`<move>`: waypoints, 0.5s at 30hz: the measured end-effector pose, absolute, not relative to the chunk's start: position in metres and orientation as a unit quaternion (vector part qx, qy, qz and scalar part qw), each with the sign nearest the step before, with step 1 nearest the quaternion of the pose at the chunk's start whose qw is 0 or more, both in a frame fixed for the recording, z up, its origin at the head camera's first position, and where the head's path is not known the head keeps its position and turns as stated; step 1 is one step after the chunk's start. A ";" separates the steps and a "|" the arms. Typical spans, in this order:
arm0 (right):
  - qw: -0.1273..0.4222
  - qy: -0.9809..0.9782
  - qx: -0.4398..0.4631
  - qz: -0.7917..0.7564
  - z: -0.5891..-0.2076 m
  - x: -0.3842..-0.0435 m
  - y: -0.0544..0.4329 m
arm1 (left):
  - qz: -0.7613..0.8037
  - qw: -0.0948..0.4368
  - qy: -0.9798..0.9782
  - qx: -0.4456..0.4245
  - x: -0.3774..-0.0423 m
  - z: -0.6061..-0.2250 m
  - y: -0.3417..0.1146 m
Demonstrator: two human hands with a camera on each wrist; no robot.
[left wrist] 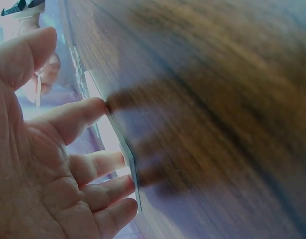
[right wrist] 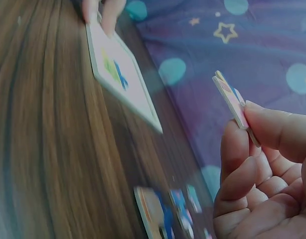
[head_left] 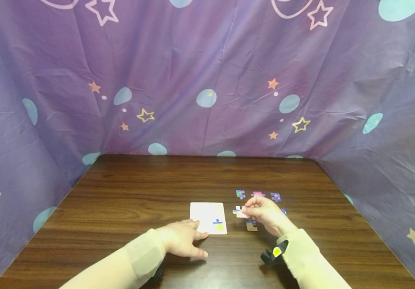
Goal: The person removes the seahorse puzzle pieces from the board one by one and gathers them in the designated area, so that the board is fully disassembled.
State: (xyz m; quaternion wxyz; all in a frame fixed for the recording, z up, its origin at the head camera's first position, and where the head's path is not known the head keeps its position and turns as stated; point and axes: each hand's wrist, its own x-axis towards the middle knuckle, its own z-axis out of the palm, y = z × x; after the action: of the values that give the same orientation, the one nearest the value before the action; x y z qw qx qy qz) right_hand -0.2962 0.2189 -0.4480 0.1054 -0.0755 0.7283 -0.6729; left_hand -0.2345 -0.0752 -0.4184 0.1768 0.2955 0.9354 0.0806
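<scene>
My right hand (head_left: 265, 213) pinches a jigsaw puzzle piece (head_left: 240, 211) between thumb and fingertips, just above the table. In the right wrist view the piece (right wrist: 231, 99) is seen nearly edge-on. A white square puzzle board (head_left: 203, 212) lies to its left, with one blue and yellow piece (head_left: 219, 225) in its near right corner. My left hand (head_left: 182, 237) rests at the board's near left edge, fingers spread and straight. The left wrist view shows its fingertips touching the rim of the board (left wrist: 110, 130).
Several loose puzzle pieces lie around and beyond my right hand, among them a green and blue one (head_left: 240, 194), a pink one (head_left: 258, 194) and a beige one (head_left: 252, 226). The brown wooden table (head_left: 138, 180) ends at a purple patterned cloth (head_left: 178, 120) on the far side and both flanks.
</scene>
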 end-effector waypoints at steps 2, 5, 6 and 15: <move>0.104 0.733 -0.073 -0.668 -0.449 -0.296 0.229 | 0.080 0.175 0.936 0.296 -0.235 -0.419 -0.075; 0.100 0.739 -0.063 -0.663 -0.451 -0.295 0.242 | 0.079 0.172 0.935 0.299 -0.234 -0.419 -0.075; 0.099 0.744 -0.061 -0.658 -0.453 -0.294 0.247 | 0.078 0.171 0.935 0.300 -0.234 -0.419 -0.075; 0.106 0.761 -0.036 -0.639 -0.458 -0.289 0.281 | 0.077 0.168 0.935 0.302 -0.234 -0.419 -0.075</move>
State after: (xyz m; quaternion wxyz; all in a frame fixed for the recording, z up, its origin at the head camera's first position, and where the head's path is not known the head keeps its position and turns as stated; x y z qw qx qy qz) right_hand -0.2885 0.2807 -0.4584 0.1058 -0.0360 0.7607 -0.6394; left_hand -0.2343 -0.0749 -0.4188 0.1683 0.3024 0.9350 0.0772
